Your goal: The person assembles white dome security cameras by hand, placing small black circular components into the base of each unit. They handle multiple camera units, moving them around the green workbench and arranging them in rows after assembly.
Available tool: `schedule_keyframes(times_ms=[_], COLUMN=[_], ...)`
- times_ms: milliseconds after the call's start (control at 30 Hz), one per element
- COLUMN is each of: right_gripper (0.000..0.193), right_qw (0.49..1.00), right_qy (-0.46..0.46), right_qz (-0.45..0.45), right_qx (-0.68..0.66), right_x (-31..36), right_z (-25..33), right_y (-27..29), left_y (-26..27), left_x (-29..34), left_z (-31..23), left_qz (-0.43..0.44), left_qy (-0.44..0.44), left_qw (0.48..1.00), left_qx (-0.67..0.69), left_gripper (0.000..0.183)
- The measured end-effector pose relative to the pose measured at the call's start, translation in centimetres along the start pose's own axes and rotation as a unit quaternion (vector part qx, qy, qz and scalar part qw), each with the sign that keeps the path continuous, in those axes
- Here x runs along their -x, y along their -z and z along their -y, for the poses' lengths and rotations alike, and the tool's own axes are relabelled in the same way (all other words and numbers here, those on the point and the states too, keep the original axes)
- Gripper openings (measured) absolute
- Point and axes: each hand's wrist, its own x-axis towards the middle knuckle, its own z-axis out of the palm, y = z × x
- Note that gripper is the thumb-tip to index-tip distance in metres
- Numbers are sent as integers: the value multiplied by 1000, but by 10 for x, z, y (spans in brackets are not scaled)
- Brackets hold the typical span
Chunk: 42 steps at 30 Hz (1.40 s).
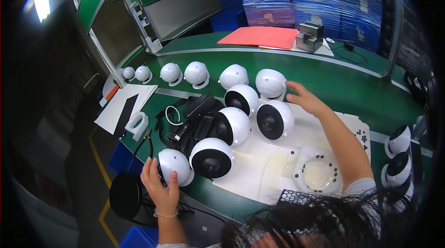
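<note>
Round white security cameras with black lens faces stand in a cluster on the green bench. At the near left, my left hand (161, 188) has its fingers spread against or just beside one white camera (176, 167); I cannot tell whether it touches. Right of that stands another camera (211, 157), its dark face turned towards me. My right hand (306, 100) reaches in from the right, fingers apart, close to the edge of a rear camera (270, 83). Below its fingertips sits a camera (275, 119) facing forward. More cameras (231, 126) (241, 99) fill the middle.
A pale mat (250, 178) bears a white ring-shaped part (296, 173). Black straps and pouches (194, 118), pliers (147, 141) and a white bracket (137, 125) lie left. Several cameras line the back (197, 74); others stand far right (398, 141). A metal box (309, 37) sits behind.
</note>
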Motion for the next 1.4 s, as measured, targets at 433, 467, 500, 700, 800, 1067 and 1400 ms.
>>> schedule_keyframes(times_ms=[433, 467, 500, 700, 800, 1067, 1400], right_gripper=[85, 85, 86, 93, 95, 100, 86], right_qw=[912, 910, 906, 946, 928, 919, 822], right_qy=[-17, 5, 27, -46, -70, -200, 98], right_qz=[-57, -26, 4, -81, -178, -194, -431], right_qx=[407, 414, 422, 312, 320, 279, 358], right_x=[-52, -51, -49, -32, -29, -13, 36], right_z=[11, 6, 2, -8, -8, 10, 16], right_y=[13, 25, 38, 24, 6, 33, 90], left_y=[-156, -176, -197, -293, -316, -301, -115], left_x=[-228, -235, -243, -237, -232, -221, -260], left_z=[-137, -143, -145, -165, -166, -185, -228], left_qz=[211, 257, 281, 380, 420, 432, -16], left_qy=[-262, -246, -226, -152, -130, -200, -315], left_qw=[941, 932, 927, 902, 891, 869, 948], left_qx=[-39, -72, -97, -134, -112, -132, 27], left_gripper=[44, 48, 52, 75, 91, 98, 78])
